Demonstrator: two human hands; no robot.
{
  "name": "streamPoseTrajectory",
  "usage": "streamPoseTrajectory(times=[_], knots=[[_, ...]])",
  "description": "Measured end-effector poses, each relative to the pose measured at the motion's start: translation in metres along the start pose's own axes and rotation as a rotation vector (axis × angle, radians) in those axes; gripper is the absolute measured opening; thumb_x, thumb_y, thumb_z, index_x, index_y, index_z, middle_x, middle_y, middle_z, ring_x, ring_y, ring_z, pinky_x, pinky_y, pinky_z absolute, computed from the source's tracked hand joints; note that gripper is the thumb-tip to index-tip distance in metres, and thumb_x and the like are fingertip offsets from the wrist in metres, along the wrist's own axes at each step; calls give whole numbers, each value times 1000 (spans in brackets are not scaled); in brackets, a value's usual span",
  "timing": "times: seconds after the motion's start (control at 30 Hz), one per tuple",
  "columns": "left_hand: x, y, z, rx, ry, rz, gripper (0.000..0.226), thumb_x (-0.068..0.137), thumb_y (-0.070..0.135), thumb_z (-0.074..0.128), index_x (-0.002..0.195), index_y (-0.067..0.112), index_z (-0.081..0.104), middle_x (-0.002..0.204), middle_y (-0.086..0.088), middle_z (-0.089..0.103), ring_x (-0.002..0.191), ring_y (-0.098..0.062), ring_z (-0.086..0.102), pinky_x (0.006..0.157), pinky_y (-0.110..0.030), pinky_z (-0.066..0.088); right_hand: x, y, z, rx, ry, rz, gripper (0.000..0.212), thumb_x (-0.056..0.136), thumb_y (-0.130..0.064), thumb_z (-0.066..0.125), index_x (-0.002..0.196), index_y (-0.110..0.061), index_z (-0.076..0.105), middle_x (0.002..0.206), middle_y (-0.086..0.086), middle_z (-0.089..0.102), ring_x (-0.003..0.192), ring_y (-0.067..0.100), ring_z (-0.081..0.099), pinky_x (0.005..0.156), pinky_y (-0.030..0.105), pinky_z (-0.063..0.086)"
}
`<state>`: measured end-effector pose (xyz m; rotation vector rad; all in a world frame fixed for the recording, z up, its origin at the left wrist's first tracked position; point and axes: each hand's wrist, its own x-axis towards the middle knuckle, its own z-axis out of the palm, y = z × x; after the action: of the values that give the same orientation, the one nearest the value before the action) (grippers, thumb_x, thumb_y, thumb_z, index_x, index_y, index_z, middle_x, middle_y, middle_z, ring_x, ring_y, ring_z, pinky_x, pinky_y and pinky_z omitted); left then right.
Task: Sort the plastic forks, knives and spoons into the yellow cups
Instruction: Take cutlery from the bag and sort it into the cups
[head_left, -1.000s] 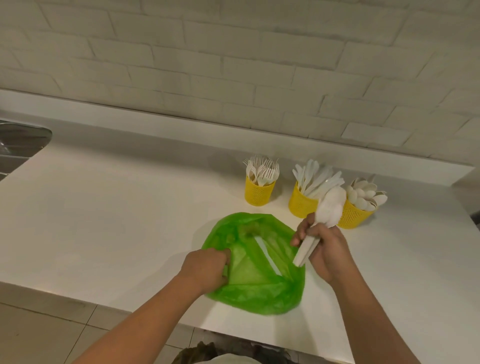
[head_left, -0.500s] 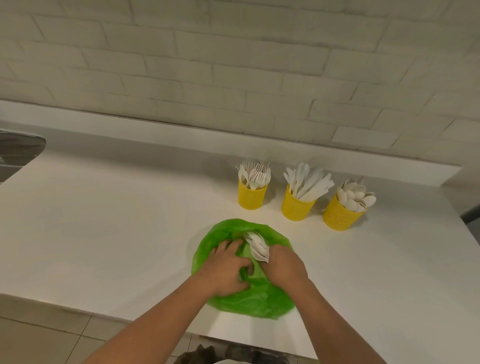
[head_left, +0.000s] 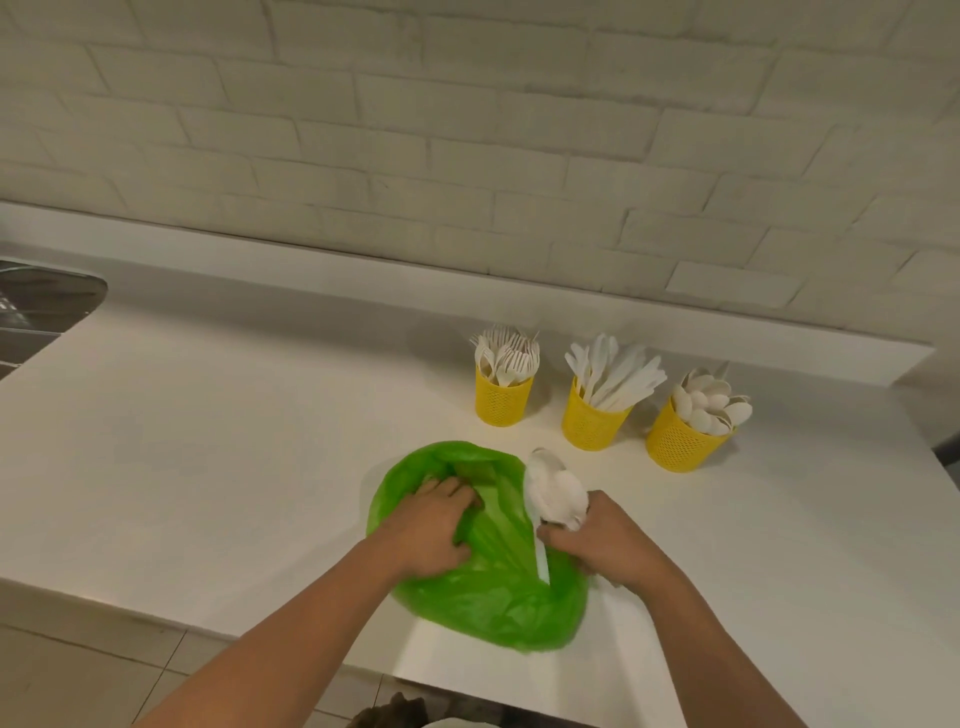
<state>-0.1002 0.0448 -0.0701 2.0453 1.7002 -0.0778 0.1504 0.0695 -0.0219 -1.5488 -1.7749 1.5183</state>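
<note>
Head view: right hand (head_left: 605, 540) grips a bundle of white plastic spoons (head_left: 553, 493), bowls up, at the right edge of the green bag (head_left: 493, 597), which the left hand (head_left: 431, 525) clutches. Behind stand three yellow cups (head_left: 592, 426) holding white forks (head_left: 506, 353), knives (head_left: 615, 374), spoons, left to right.

Dim, warm overhead light — soft shadows, wide-angle bowing

cups (head_left: 589, 418) behind bag (head_left: 483, 592)

Right hand (head_left: 605, 540) lowered spoons (head_left: 553, 491) to green bag (head_left: 493, 597).
</note>
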Motion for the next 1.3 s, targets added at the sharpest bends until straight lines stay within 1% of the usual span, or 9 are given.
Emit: streamPoseTrajectory(times=[0.13,0.27,0.33,0.43,0.63,0.87,1.03,1.17,1.3], knots=[[2,17,-19,53,-7,32,51,86,33,66,137,31,57,146,1,53,130,-24,53,103,-40,49,1,-12,-23,357,154,-87,15,88,-8,78,75,-9,69,51,9,44,41,19,37,50,32,34],[3,69,-65,-561,458,78,20,91,29,69,110,30,74,98,12,74,82,-3,68,77,-26,58,0,-29,-50,445,100,-184,19,92,-4,72,75,-12,66,53,8,36,43,18,28,46,29,29],[7,96,-87,-814,384,139,24,87,35,78,110,34,72,93,13,75,81,-6,69,76,-27,59,-1,-35,-63,434,68,-212,13,93,-5,71,81,-8,66,53,7,36,43,19,28,46,29,28],[21,124,-97,-841,219,218,33,83,23,86,112,28,70,84,12,74,75,-8,68,78,-32,59,-1,-38,-78,438,112,-239,10,93,-5,70,86,-5,64,52,6,39,42,19,29,46,28,30],[51,150,-95,-921,317,153,37,86,7,81,116,25,67,75,15,66,66,-16,68,74,-44,64,-4,-24,-111,553,216,-143,11,94,-20,73,89,-13,65,55,-1,36,46,15,27,48,27,27],[109,163,-126,-617,795,27,29,89,19,77,110,16,56,90,8,70,71,-8,72,71,-30,56,1,-3,-147,763,235,-28,18,95,-22,69,94,-12,55,62,6,27,46,16,21,48,28,22],[148,169,-125,-332,683,-49,57,89,16,74,135,17,39,90,1,69,76,-25,71,71,-41,59,7,-4,-162,913,122,-19,13,93,-19,62,102,-12,56,61,5,30,43,15,22,46,24,23],[151,170,-114,-203,549,-38,107,87,3,60,157,53,-4,78,-6,67,64,-26,68,59,-42,59,7,-3,-169,1108,-60,-8,36,81,-33,44,98,-7,62,58,6,33,38,15,27,46,21,24],[153,172,-111,-81,521,-34,99,86,4,56,155,52,3,78,-6,63,65,-26,65,62,-44,59,7,-2,-174,1167,-126,-24,43,77,-36,39,96,-6,63,60,8,33,40,17,29,47,23,24]])
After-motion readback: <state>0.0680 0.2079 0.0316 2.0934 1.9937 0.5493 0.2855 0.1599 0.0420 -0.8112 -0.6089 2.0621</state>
